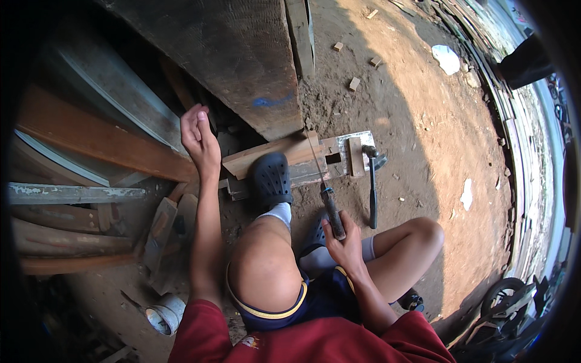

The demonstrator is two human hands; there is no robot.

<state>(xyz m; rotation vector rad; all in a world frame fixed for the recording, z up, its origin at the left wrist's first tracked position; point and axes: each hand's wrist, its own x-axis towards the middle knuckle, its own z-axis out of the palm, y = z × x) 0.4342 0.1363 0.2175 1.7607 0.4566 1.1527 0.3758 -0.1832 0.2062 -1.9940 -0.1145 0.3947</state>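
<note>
My left hand point(200, 136) is raised to the left of the wooden board point(241, 163), its fingers loosely curled together with nothing visible in them. My right hand point(345, 245) grips the dark handle of a handsaw point(332, 210), whose thin blade crosses the board. My left foot, in a dark clog point(271, 181), rests on this board. Beneath it is a paint-marked plank assembly point(315, 173) with a square hole and a short crosspiece point(354, 155). A hammer point(373, 202) with a dark handle lies just right of them.
A large weathered panel point(212, 54) stands ahead, timber lengths point(103, 145) lean at left, and a metal can point(163, 314) sits lower left. Small wood offcuts point(353, 83) dot the dirt ground. Stacked planks point(514, 212) and a motorbike point(505, 308) line the right, with a dark-clad leg point(523, 63) above.
</note>
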